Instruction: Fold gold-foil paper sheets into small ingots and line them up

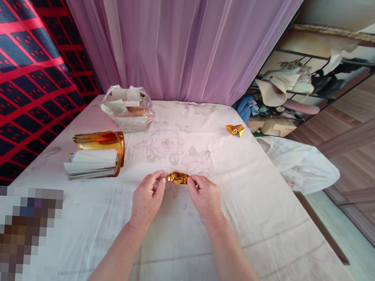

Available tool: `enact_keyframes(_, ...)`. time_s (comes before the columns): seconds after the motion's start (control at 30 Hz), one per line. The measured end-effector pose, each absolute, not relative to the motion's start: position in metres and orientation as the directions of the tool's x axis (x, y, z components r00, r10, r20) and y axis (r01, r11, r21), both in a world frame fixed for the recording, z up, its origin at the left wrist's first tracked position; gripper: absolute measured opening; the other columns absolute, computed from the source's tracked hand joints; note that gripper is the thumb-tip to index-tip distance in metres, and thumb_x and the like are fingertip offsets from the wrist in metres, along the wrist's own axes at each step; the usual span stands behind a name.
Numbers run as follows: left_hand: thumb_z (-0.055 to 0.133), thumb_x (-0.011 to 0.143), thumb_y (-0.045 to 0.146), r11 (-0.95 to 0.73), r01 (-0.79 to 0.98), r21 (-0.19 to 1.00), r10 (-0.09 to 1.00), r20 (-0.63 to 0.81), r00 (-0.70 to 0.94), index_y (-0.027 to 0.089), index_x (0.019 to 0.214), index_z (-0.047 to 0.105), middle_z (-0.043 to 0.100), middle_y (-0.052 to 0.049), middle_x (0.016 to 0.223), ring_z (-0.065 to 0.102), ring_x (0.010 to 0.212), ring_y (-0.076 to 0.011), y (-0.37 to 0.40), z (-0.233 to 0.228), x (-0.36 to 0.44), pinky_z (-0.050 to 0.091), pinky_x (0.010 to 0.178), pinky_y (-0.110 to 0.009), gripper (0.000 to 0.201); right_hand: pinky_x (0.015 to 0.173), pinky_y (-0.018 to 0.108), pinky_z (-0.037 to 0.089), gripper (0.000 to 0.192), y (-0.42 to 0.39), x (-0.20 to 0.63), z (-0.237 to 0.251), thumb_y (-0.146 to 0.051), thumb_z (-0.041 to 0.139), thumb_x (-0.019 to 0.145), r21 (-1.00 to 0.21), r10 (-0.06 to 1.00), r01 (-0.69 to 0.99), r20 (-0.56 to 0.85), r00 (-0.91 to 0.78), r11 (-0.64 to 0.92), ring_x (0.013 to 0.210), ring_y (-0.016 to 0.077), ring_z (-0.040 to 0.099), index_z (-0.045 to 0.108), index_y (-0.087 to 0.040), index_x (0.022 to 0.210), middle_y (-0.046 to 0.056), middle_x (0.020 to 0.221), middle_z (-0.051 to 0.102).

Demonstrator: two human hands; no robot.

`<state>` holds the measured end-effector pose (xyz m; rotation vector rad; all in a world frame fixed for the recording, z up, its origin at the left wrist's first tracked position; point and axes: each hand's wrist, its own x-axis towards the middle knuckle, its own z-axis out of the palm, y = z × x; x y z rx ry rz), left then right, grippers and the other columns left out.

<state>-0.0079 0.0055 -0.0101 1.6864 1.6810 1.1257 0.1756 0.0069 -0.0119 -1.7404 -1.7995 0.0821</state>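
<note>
A small piece of folded gold foil paper [177,177] is held just above the cloth-covered table, in front of me. My right hand [205,196] pinches its right end between thumb and fingers. At the left end is my left hand [148,195], thumb and forefinger drawn together at the foil's tip; the exact contact there is hard to see. Farther off, towards the right edge of the table, lies another folded gold foil piece [235,129]. To the left rests a stack of foil paper sheets [98,155], folded over, with gold and white sides showing.
A clear plastic bag [128,108] of more sheets sits at the back left of the table [180,247]. A purple curtain [181,41] hangs behind. On the right are a shelf rack [307,80] with shoes and a cap, and a white plastic bag [304,163] beside the table edge.
</note>
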Motion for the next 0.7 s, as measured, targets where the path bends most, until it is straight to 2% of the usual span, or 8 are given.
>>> enact_keyframes(0.17, 0.047, 0.089, 0.041, -0.085, 0.553, 0.829, 0.979, 0.172, -0.109, 0.02, 0.108, 0.068, 0.071, -0.002, 0.088, 0.062, 0.057, -0.0115, 0.005, -0.009, -0.008, 0.051, 0.063, -0.026, 0.035, 0.062, 0.026, 0.039, 0.033, 0.012, 0.201, -0.012, -0.035, 0.046, 0.092, -0.39, 0.882, 0.904, 0.346, 0.32, -0.175, 0.069, 0.0168, 0.065, 0.077, -0.024, 0.093, 0.005, 0.09, 0.076)
enact_keyframes(0.33, 0.048, 0.087, 0.039, -0.078, 0.56, 0.825, 0.98, 0.167, -0.109, 0.021, 0.107, 0.068, 0.069, -0.001, 0.083, 0.061, 0.057, -0.0117, 0.005, -0.01, -0.008, 0.05, 0.061, -0.025, 0.034, 0.062, 0.027, 0.038, 0.029, 0.013, 0.214, -0.007, -0.034, 0.05, 0.091, -0.336, 0.894, 0.885, 0.202, 0.401, -0.321, 0.072, 0.0179, 0.066, 0.075, -0.026, 0.106, 0.003, 0.093, 0.076)
enact_keyframes(0.5, 0.047, 0.087, 0.04, -0.07, 0.569, 0.819, 0.98, 0.162, -0.113, 0.022, 0.105, 0.069, 0.068, 0.0, 0.076, 0.06, 0.056, -0.0127, 0.007, -0.01, -0.009, 0.049, 0.06, -0.026, 0.034, 0.06, 0.026, 0.036, 0.025, 0.012, 0.214, -0.001, -0.035, 0.052, 0.091, -0.34, 0.91, 0.883, 0.143, 0.389, -0.324, 0.067, 0.0153, 0.064, 0.074, -0.026, 0.097, 0.0, 0.09, 0.076)
enact_keyframes(0.7, 0.048, 0.087, 0.042, -0.056, 0.536, 0.843, 0.982, 0.144, -0.125, 0.021, 0.104, 0.069, 0.072, -0.002, 0.084, 0.066, 0.062, -0.0142, 0.007, -0.011, -0.009, 0.051, 0.062, -0.027, 0.034, 0.053, 0.027, 0.027, 0.023, 0.012, 0.216, -0.01, -0.032, 0.053, 0.088, -0.274, 0.934, 0.937, 0.221, 0.28, -0.216, 0.055, 0.0142, 0.057, 0.07, -0.024, 0.074, 0.002, 0.073, 0.073)
